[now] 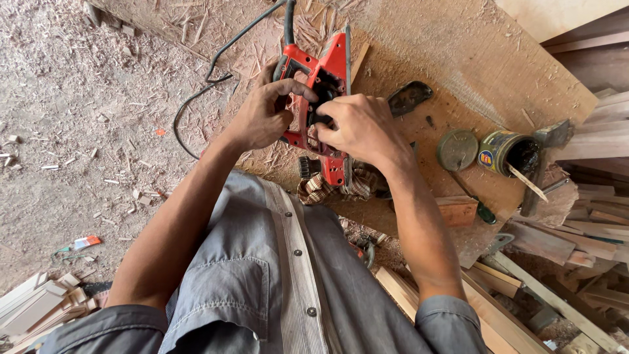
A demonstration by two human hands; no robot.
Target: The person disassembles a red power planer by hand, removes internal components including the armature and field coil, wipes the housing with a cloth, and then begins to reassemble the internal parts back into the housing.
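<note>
Red power planer (322,85) | between both hands | left hand (262,118) grips it | right hand (359,128) pinches it (bench (472,59))

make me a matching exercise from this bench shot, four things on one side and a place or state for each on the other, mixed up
Things:
1. red power tool
2. open tin
3. round lid
4. black cord

Places or states:
A. lies flat on the bench just left of the tin
B. between the left hand and right hand
C. runs off the bench over the sawdust floor
D. on its side, a stick poking out of it

Pairs: 1-B, 2-D, 3-A, 4-C
</note>
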